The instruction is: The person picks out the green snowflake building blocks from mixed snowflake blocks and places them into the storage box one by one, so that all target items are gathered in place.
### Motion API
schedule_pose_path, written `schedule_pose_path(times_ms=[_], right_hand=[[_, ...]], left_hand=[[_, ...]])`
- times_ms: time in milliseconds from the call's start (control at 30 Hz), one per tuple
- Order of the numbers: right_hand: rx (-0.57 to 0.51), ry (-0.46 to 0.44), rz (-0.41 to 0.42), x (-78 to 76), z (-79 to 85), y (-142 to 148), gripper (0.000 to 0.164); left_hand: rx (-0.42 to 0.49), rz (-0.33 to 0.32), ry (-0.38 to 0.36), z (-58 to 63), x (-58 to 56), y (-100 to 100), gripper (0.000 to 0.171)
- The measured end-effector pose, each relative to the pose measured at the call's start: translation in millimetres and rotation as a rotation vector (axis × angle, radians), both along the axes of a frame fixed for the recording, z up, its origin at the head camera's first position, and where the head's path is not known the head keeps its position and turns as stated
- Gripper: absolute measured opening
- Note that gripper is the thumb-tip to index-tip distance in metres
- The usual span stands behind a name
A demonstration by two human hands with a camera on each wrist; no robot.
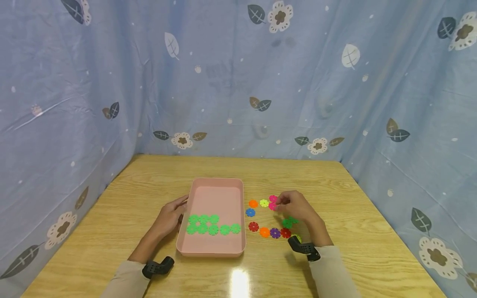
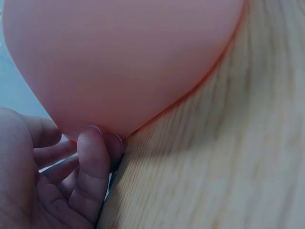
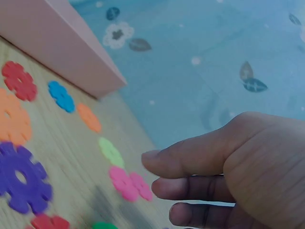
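A pink tray (image 1: 210, 250) lies on the wooden table with several green flower-shaped discs (image 1: 213, 229) in its near half. My left hand (image 1: 168, 216) holds the tray's left side, thumb against the outer wall; the index fingertip goes out of sight at the rim (image 2: 53, 121). Right of the tray, my right hand (image 1: 298, 207) hovers by two pink flower-shaped discs (image 1: 273, 198). In the right wrist view its thumb and fingers (image 3: 190, 157) are apart with nothing between them, and the pink discs (image 3: 123, 183) lie just beyond the fingertips.
More flower-shaped discs lie right of the tray: a blue one (image 1: 250, 212), a purple one (image 1: 275, 233), and red, orange and yellow ones. Green discs (image 1: 287, 222) lie beside the right wrist, partly hidden. A blue patterned curtain (image 1: 231, 82) surrounds the table (image 1: 156, 174).
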State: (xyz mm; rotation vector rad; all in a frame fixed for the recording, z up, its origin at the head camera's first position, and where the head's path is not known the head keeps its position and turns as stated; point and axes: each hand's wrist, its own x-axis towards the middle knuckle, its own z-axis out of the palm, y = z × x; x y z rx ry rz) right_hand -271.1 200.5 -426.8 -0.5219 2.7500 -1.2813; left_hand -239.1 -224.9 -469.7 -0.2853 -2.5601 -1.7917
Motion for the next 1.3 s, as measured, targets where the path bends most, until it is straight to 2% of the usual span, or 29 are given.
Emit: schedule_pose_path(times_ms=[433,700,933,1133,1300], right_hand=[[-0.008,-0.054,-0.011,-4.4,-9.6,39.0,0.009],[0.017,-0.118,0.014,1.2,-14.9,48.6,0.025],[0.003,-0.179,0.040,4.4,-14.0,50.7,0.038],[0.079,-0.121,-0.031,0.1,-17.6,50.4,0.031],[0.090,-0.072,-0.081,-2.1,-19.2,48.9,0.027]], left_hand=[[-0.001,0.006,-0.011,1.1,-0.2,-0.5,0.045],[-0.021,0.020,-0.019,-1.1,1.5,-1.2,0.044],[-0.016,-0.001,-0.022,-1.1,0.8,-0.1,0.045],[-0.004,0.008,-0.020,-1.9,-0.8,-0.3,0.045],[-0.007,0.012,-0.015,0.9,-0.4,0.0,0.045]])
